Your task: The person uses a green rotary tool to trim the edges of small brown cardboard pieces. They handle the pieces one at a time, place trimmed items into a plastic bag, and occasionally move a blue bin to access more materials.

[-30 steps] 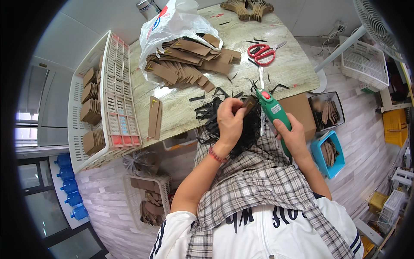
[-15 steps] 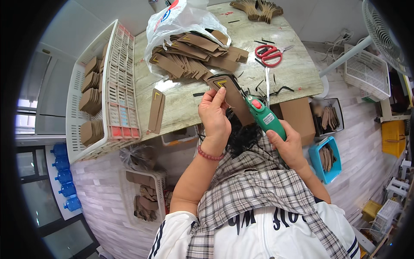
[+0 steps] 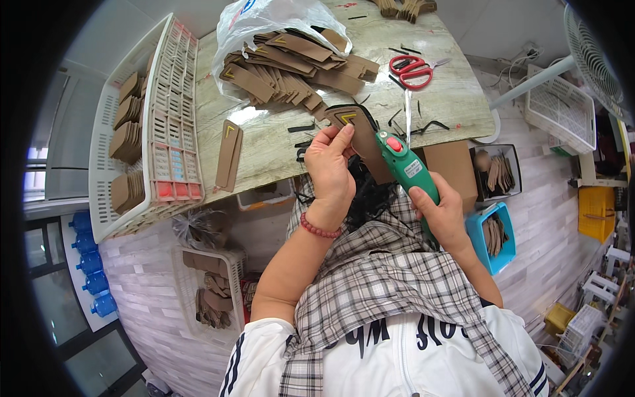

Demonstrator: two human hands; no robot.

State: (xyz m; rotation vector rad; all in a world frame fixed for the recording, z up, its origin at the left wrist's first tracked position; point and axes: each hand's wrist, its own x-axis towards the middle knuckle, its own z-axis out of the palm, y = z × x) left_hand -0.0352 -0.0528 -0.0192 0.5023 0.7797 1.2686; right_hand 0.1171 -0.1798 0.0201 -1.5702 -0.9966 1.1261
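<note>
My left hand (image 3: 331, 159) pinches a flat brown piece (image 3: 365, 142) with a yellow V-shaped mark and a dark edge along its far and right side. In my right hand (image 3: 442, 210) is a green electric cutter (image 3: 409, 165) with a red button. The cutter's head lies against the piece's right edge; its blade is too small to make out. Black trimmings (image 3: 364, 198) lie heaped on my checked apron (image 3: 390, 264) below the piece. Similar brown pieces (image 3: 284, 73) spill from a white plastic bag (image 3: 264, 18) on the table, just beyond my hands.
Red-handled scissors (image 3: 411, 71) and scattered black offcuts (image 3: 433, 124) lie on the table (image 3: 456, 92). Two brown pieces (image 3: 229, 155) rest near its left edge, beside a white crate (image 3: 173, 112) of stacks. A blue bin (image 3: 491, 238) stands at right; a fan (image 3: 595, 59) is beyond.
The cutter's head has moved slightly nearer the far end along the piece's right edge. My view has shifted a little, so the table and crate appear higher and further left.
</note>
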